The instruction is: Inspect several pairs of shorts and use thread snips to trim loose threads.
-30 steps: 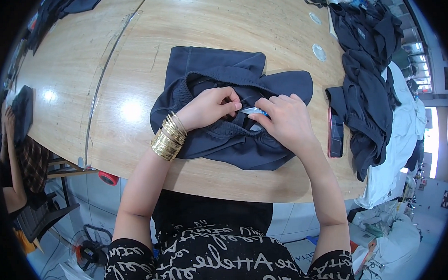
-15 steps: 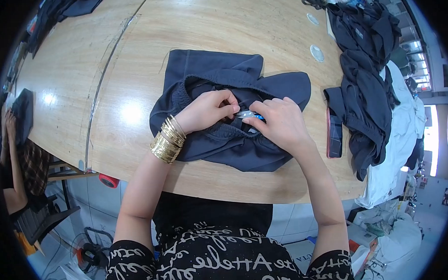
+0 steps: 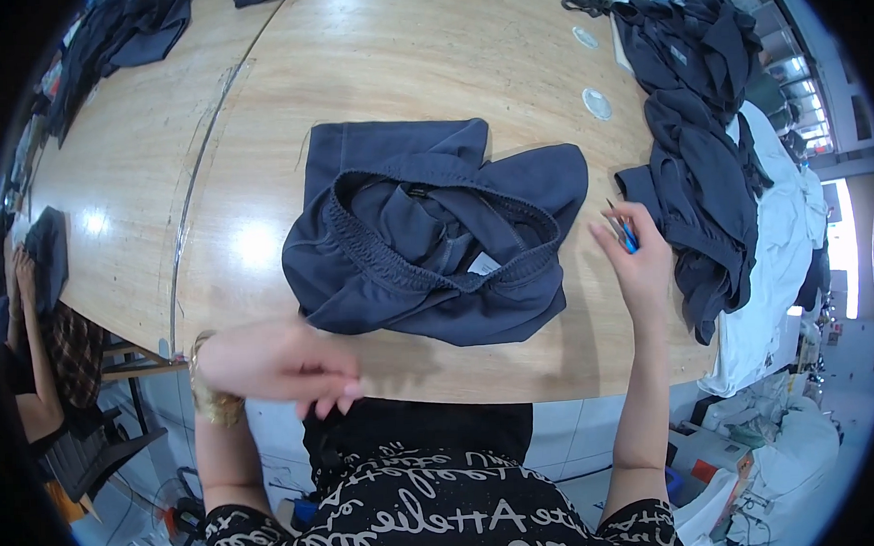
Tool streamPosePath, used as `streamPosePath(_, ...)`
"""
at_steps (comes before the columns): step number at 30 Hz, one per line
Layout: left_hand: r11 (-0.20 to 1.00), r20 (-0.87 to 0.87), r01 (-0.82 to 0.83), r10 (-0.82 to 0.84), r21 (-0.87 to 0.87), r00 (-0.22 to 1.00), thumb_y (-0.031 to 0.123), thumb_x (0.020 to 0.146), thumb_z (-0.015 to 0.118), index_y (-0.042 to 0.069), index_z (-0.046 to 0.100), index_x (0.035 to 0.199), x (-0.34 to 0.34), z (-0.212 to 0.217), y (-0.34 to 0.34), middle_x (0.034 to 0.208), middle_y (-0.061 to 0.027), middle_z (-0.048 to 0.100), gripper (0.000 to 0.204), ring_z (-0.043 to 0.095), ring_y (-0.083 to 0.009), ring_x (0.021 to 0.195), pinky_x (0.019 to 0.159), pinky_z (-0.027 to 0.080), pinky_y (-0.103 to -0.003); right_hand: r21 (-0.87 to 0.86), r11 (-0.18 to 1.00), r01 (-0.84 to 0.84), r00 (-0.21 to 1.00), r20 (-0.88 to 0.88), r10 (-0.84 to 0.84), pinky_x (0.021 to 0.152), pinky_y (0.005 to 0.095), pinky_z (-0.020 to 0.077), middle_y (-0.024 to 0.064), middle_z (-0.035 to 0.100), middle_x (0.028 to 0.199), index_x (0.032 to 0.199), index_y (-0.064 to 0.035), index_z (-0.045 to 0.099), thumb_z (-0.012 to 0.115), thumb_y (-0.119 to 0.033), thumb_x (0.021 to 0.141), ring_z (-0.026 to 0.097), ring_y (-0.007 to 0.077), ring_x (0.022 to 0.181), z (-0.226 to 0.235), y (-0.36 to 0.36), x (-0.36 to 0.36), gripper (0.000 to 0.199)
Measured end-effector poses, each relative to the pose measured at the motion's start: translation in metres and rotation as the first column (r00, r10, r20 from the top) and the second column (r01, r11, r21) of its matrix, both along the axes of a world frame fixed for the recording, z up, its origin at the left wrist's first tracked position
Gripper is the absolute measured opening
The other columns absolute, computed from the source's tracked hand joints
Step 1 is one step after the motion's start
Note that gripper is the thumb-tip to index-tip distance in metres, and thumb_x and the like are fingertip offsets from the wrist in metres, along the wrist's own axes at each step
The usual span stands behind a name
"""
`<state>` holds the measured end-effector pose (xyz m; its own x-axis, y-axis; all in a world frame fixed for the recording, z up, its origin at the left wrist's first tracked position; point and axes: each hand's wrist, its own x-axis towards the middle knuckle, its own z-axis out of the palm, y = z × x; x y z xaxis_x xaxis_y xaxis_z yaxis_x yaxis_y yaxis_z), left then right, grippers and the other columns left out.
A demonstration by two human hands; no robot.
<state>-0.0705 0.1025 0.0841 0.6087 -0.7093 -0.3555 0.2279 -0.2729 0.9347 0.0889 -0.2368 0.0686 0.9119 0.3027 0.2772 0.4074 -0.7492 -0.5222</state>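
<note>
In the head view, a dark navy fabric garment with an elastic gathered waistband lies crumpled in the middle of the pale wooden table, a small white label showing inside it. The right hand, just right of the garment and not touching it, pinches a small blue-handled tool. The left hand, wearing gold bangles, hovers at the table's near edge, blurred, fingers loosely curled, empty. A pile of dark garments lies at the right.

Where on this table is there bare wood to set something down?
Widest free patch: the wooden table beyond and left of the dark blue garment. A narrow strip lies between it and the right hand. Crowded: the right edge, under the pile of dark garments.
</note>
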Motion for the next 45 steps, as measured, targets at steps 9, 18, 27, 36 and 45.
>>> streamPosePath(9,0.821,0.61,-0.56,0.5,-0.11,0.614,0.027,0.086,0.063,0.004,0.06,0.108,0.054,-0.017,-0.096,0.092,-0.0136,0.061,0.032,0.062,-0.0239,0.082,0.07,0.049,-0.032,0.331,0.841,0.429,0.903,-0.179,-0.39,0.066,0.0303,0.0476,0.0109,0.068,0.083,0.09,-0.0006,0.067,0.073,-0.027,0.075,0.063,0.0183,0.07,-0.087,-0.023,0.093,0.031)
streamPosePath(18,0.661,0.404,-0.748,0.703,-0.068,0.585,0.014,0.077,0.072,0.004,0.062,0.103,0.056,-0.032,-0.084,0.097,-0.0047,0.063,0.03,0.058,-0.0139,0.09,0.081,0.046,-0.027,0.479,0.876,0.061,0.997,-0.073,-0.03,0.067,0.0265,0.0444,0.0044,0.06,0.076,0.087,-0.0033,0.058,0.068,-0.019,0.08,0.056,0.0125,0.071,-0.025,0.018,0.11,0.02)
streamPosePath(27,0.198,0.009,-0.776,0.971,-0.598,0.241,0.017,0.095,0.047,0.002,0.048,0.127,0.011,-0.062,0.136,0.129,-0.0105,0.05,0.035,0.046,-0.0193,0.12,0.103,0.032,-0.034,0.678,0.726,-0.114,0.993,0.077,0.084,0.061,0.0329,0.0436,0.0102,0.057,0.069,0.083,-0.0047,0.054,0.066,-0.022,0.079,0.056,0.0214,0.064,0.075,0.028,0.011,0.022)
streamPosePath(36,0.096,0.838,-0.962,0.518,-0.256,-0.171,0.011,0.09,0.054,0.003,0.053,0.119,-0.017,-0.065,0.031,0.123,-0.0083,0.054,0.03,0.053,-0.0183,0.103,0.089,0.04,-0.031,0.466,0.883,0.059,0.732,-0.622,0.279,0.059,0.0282,0.0419,0.0079,0.052,0.064,0.077,-0.0018,0.053,0.07,-0.022,0.08,0.051,0.009,0.063,-0.03,-0.005,-0.058,0.027)
streamPosePath(45,0.661,0.568,-0.751,0.615,0.008,0.547,0.001,0.077,0.068,0.002,0.049,0.105,0.017,-0.089,-0.149,0.089,-0.0103,0.058,0.034,0.06,-0.0193,0.075,0.066,0.049,-0.028,0.529,0.844,-0.087,0.867,-0.377,0.326,0.061,0.0284,0.0432,0.0065,0.058,0.072,0.085,0.0005,0.06,0.066,-0.017,0.083,0.051,0.012,0.065,-0.048,0.024,-0.084,0.019)
